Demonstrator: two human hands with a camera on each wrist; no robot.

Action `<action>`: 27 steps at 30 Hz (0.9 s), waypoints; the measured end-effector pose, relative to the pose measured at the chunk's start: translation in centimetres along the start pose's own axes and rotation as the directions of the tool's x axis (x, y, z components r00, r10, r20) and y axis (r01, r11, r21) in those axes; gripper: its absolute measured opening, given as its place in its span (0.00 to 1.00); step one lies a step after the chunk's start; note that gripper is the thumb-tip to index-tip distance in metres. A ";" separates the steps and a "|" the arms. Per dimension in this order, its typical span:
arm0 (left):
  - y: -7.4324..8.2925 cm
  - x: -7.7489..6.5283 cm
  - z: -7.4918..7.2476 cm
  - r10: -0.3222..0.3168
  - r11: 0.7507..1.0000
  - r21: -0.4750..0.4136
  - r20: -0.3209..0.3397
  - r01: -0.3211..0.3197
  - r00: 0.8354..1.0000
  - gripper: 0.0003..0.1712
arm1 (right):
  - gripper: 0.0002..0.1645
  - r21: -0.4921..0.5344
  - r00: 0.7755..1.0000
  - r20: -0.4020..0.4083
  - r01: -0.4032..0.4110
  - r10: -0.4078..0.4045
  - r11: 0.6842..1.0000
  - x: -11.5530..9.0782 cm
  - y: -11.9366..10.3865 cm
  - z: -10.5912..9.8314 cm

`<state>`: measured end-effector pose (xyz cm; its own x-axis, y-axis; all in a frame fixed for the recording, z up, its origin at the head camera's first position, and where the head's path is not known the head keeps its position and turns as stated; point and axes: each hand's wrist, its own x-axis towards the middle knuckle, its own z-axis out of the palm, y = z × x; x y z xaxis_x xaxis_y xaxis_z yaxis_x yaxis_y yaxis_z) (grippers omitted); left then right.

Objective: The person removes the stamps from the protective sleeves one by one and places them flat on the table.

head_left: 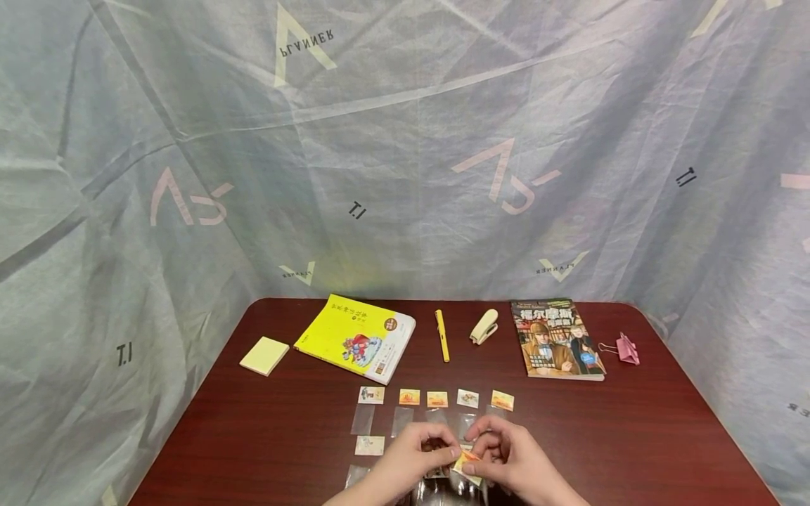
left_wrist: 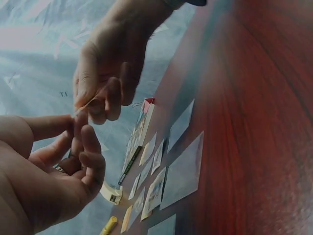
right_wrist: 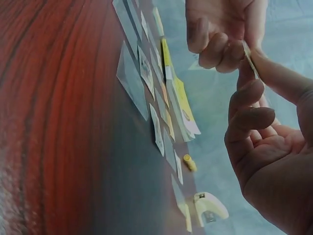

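A small yellow-and-orange stamp (head_left: 467, 466) is held above the table near its front. My left hand (head_left: 411, 453) pinches one edge between thumb and fingertip, while my right hand (head_left: 515, 460) grips the other side. In the right wrist view the stamp (right_wrist: 250, 59) shows edge-on, so its face is hidden there. Beyond my hands lies a row of similar stamps (head_left: 409, 397), with clear plastic sleeves (head_left: 363, 419) below them. Another pale stamp (head_left: 370, 445) lies left of my hands, above a further sleeve (head_left: 358, 476). My hands partly cover the things beneath them.
Along the back of the dark red table (head_left: 209, 436) lie a sticky-note pad (head_left: 264, 355), a yellow book (head_left: 354, 337), a yellow pen (head_left: 442, 336), a cream stapler (head_left: 484, 327), a comic-style book (head_left: 557, 341) and a pink binder clip (head_left: 626, 349). Grey cloth (head_left: 405, 176) hangs behind.
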<state>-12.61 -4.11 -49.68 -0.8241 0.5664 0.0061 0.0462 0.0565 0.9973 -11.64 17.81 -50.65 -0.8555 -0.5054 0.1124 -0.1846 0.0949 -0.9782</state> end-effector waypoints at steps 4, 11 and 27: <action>-0.1 -0.1 -0.5 -0.017 0.987 -0.160 0.028 0.021 0.999 0.12 | 0.15 0.116 0.999 0.019 0.039 -0.041 0.992 -0.2 0.5 -0.2; -0.3 -0.2 -0.5 0.055 0.926 -0.377 0.112 -0.009 0.992 0.16 | 0.17 0.264 0.999 0.050 -0.028 0.016 0.964 -0.2 0.0 -0.2; -0.7 -0.2 -0.4 0.111 0.932 -0.357 0.095 -0.070 0.989 0.14 | 0.18 0.291 0.998 0.070 -0.030 0.010 0.956 -0.1 0.0 -0.4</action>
<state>-12.71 -4.56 -50.33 -0.7566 0.6447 0.1094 -0.1007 -0.2802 0.9547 -11.71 18.20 -50.56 -0.8215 -0.5629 0.0906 -0.0102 -0.1444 -0.9895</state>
